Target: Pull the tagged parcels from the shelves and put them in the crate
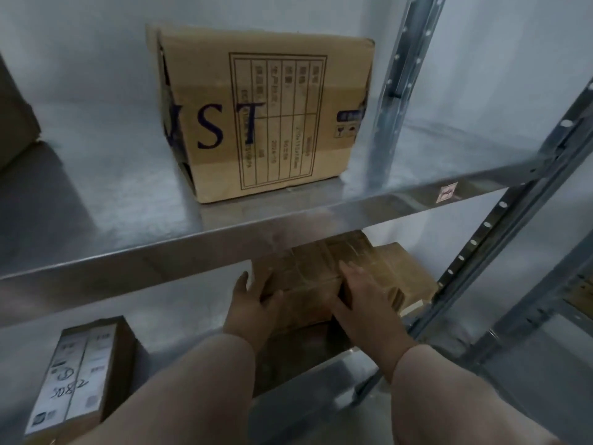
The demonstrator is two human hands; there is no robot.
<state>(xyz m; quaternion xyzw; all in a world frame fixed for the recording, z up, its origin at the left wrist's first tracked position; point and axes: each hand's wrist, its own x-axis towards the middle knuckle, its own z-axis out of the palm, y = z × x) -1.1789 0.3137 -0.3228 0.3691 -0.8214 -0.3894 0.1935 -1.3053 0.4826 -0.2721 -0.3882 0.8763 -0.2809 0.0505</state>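
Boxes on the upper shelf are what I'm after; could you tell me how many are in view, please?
2. One large printed box stands in the middle; a second box is cut off by the left edge. More may sit beyond the frame.

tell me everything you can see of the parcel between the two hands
The parcel is a brown cardboard box bound in glossy clear tape, skewed at the lower level, its back hidden by the upper shelf. The left hand holds its left front corner, the right hand its right side. Another brown box sits close behind.
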